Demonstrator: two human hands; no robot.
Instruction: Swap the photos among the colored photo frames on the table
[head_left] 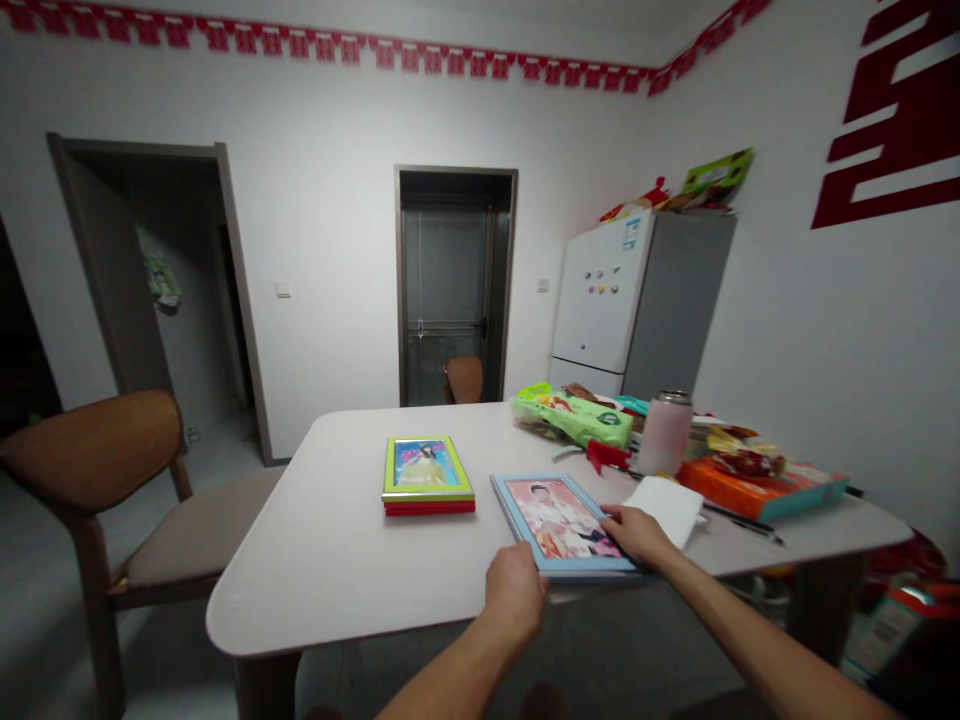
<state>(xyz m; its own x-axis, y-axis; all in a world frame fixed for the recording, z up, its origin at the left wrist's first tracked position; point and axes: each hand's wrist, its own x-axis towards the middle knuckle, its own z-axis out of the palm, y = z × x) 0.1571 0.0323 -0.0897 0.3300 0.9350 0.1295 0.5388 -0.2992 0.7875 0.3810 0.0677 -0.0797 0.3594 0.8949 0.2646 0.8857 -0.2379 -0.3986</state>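
Closest in, the left hand [514, 592] curls around the near corner of the blue picture frame [559, 520] at the tabletop [337, 560] edge, while the right hand [637, 535] clasps its right side; a level, even grip seems wisest.

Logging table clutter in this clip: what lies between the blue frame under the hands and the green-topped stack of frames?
Nothing: the head view shows only bare table between the blue frame and the green-topped stack, which lie apart.
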